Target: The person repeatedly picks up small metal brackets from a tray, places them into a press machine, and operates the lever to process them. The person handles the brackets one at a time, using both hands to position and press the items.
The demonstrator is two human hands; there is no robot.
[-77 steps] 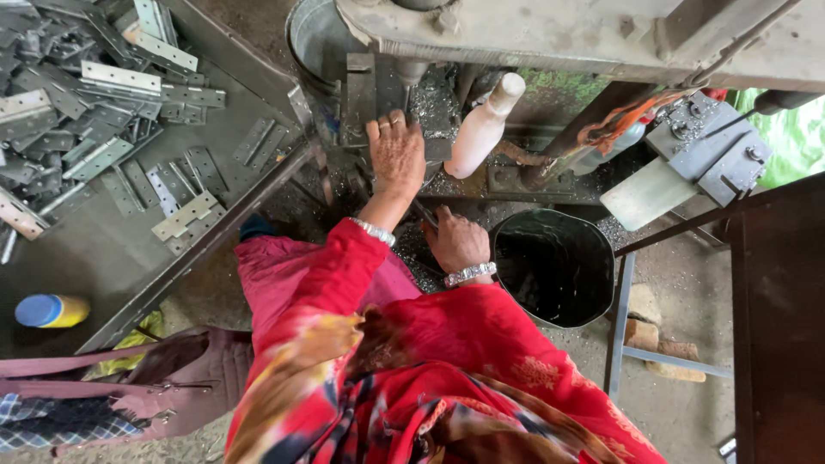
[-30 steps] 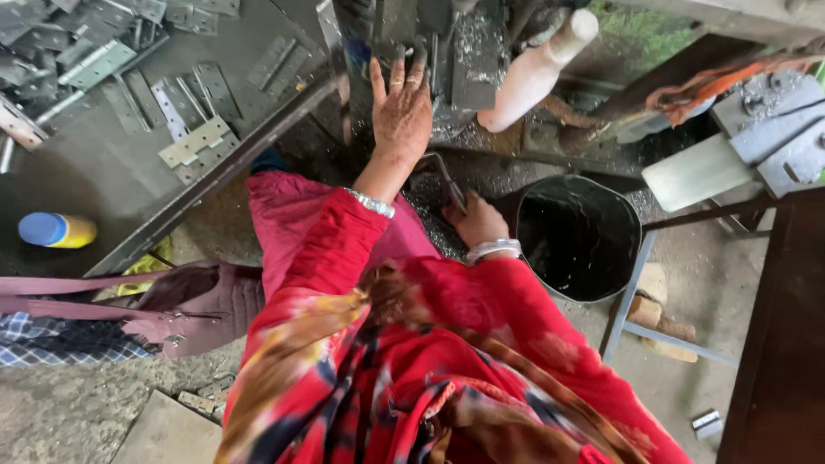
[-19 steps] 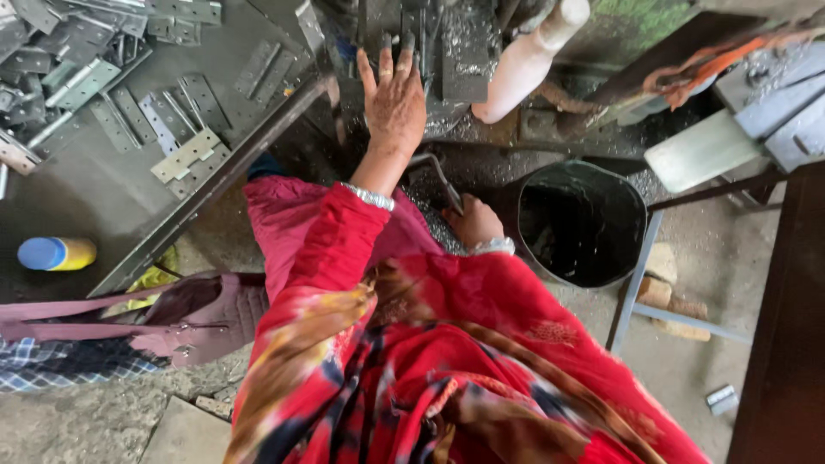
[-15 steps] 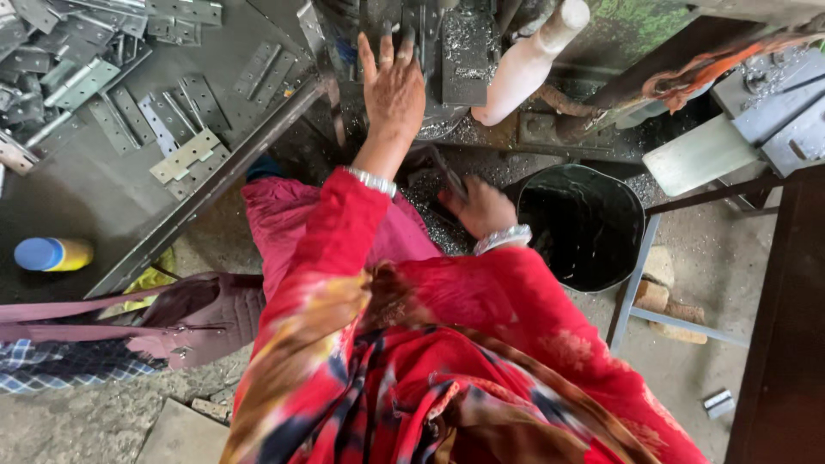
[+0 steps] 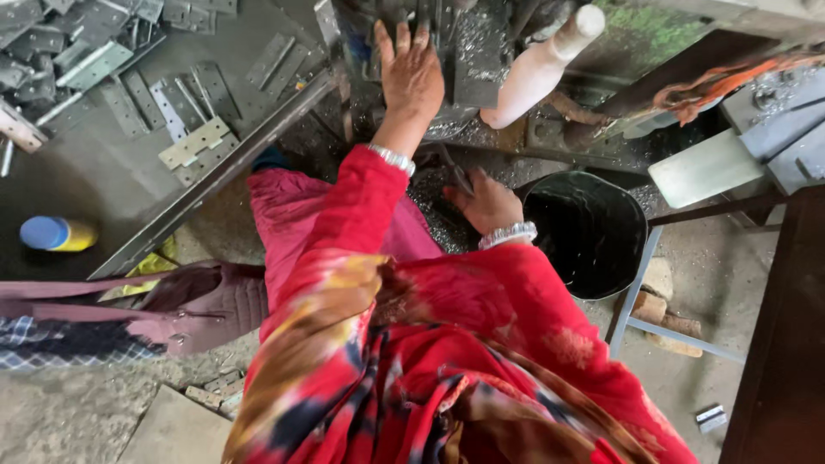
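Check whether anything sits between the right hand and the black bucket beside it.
Nothing visible does. The right hand grips a thin dark metal piece just left of the black bucket; only shavings-strewn surface lies between.

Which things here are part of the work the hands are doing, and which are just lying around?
In use:
left hand pressed on the machine bed
right hand on a dark metal piece

Lying about:
metal hinges on the grey table
blue-capped yellow bottle
black bucket
white handle

Left hand (image 5: 412, 77) flat on shaving-strewn machine bed (image 5: 471, 51), right hand (image 5: 485, 202) gripping dark metal piece (image 5: 455, 172)
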